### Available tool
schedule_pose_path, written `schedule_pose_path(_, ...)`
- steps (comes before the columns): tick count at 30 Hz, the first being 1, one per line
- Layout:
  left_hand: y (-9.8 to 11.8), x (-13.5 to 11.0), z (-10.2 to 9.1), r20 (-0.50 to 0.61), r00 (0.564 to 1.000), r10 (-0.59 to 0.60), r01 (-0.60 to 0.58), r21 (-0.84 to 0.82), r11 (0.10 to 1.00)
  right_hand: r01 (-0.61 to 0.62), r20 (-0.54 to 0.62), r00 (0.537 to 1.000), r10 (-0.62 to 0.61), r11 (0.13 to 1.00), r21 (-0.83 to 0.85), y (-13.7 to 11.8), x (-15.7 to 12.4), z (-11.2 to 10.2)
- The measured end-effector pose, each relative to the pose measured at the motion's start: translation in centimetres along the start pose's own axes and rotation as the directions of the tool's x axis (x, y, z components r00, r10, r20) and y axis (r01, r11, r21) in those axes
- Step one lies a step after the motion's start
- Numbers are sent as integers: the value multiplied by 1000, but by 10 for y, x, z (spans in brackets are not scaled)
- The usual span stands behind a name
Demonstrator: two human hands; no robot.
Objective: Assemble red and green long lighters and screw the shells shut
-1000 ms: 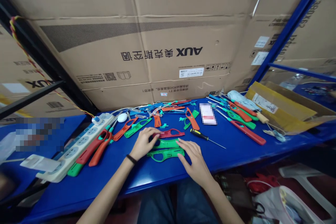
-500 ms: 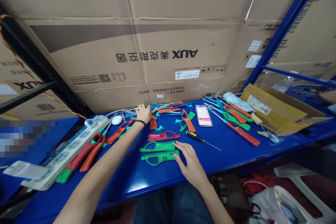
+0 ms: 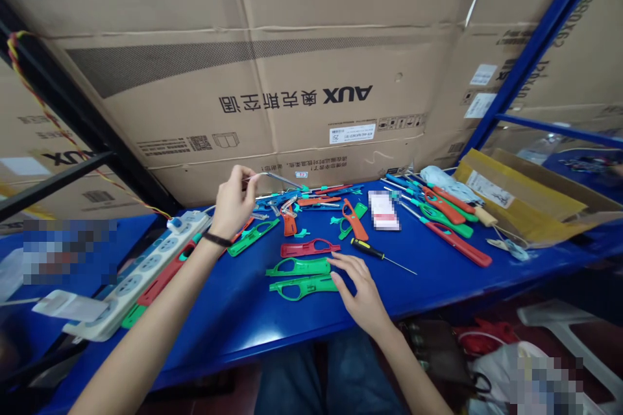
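Note:
Raised above the pile at the back, my left hand (image 3: 236, 200) pinches a thin metal rod with a wire (image 3: 282, 179), which looks like a lighter barrel. My right hand (image 3: 363, 292) rests low with fingers apart, its tips at the ends of two green lighter shell halves (image 3: 299, 287). Just behind these lies a red shell half (image 3: 307, 247). Loose barrels, clips and coloured handle parts form a pile (image 3: 311, 198) along the cardboard. An orange shell half (image 3: 355, 219) crosses a green one, near a black and yellow screwdriver (image 3: 368, 249).
A white power strip (image 3: 148, 266) runs along the left side of the blue table (image 3: 233, 331). Several long lighters (image 3: 457, 240) lie at right, beside an open yellow-taped box (image 3: 516, 185). A cardboard wall (image 3: 302, 58) closes off the back.
My left hand has lifted out of the pile and moved left, now with the metal rod in its fingers. My right hand stays by the green shell halves. The view has shifted slightly.

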State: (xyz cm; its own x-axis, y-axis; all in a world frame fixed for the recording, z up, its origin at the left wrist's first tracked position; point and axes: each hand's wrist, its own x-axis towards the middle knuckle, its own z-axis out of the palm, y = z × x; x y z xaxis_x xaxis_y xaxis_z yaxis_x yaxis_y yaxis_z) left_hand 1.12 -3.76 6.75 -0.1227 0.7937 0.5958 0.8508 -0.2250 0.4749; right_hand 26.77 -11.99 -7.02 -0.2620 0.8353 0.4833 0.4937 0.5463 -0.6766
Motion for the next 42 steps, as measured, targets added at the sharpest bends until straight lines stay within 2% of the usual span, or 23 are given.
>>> schedule_pose_path(4, 14, -30, -32, 86, 995, 43, -25, -196, 980, 40, -192, 981, -43, 999, -17, -17, 29, -8)
schedule_pose_path(5, 17, -37, -37, 113, 993, 38, -12, -225, 974, 41, -208, 977, -41, 999, -5, -22, 37, -11)
schedule_pose_path(7, 20, -52, -42, 149, 989, 22, 18, -263, 965, 24, -105, 994, -16, 997, 74, -31, 49, -17)
schedule_pose_path(9, 20, -63, -45, 165, 986, 12, 37, -288, 957, -15, 94, 996, -2, 984, 176, -37, 55, -21)
schedule_pose_path(11, 18, -71, -46, 180, 984, 1, 56, -310, 949, -61, 263, 965, -8, 965, 253, -40, 55, -20)
schedule_pose_path(14, 13, -77, -46, 201, 979, -38, 104, -328, 939, -112, 363, 932, -20, 934, 339, -41, 51, -14)
schedule_pose_path(17, 9, -81, -46, 204, 977, -58, 122, -318, 940, -111, 336, 941, -35, 908, 404, -42, 49, -8)
schedule_pose_path(19, 10, -84, -45, 242, 970, -25, 96, -287, 953, -91, 318, 947, -49, 906, 413, -45, 50, -8)
schedule_pose_path(23, 18, -95, -41, 431, 895, 117, 12, -285, 958, -34, 345, 934, -97, 934, 355, -55, 53, -14)
schedule_pose_path(26, 23, -102, -34, 480, 865, 143, 18, -315, 949, 40, 363, 920, -145, 959, 282, -62, 52, -17)
schedule_pose_path(28, 24, -105, -31, 490, 861, 135, 49, -344, 938, 56, 368, 921, -131, 977, 208, -64, 49, -18)
schedule_pose_path(31, 20, -108, -30, 545, 827, 140, 109, -399, 910, 41, 344, 936, -82, 991, 124, -63, 46, -20)
schedule_pose_path(33, 17, -111, -29, 568, 813, 125, 152, -415, 897, 21, 312, 949, -57, 993, 119, -60, 44, -23)
schedule_pose_path(36, 14, -118, -28, 572, 817, 73, 224, -432, 873, -17, 278, 960, -21, 991, 131, -55, 44, -26)
schedule_pose_path(42, 13, -137, -19, 591, 807, 2, 375, -514, 772, -101, 274, 959, 67, 989, 112, -45, 40, -26)
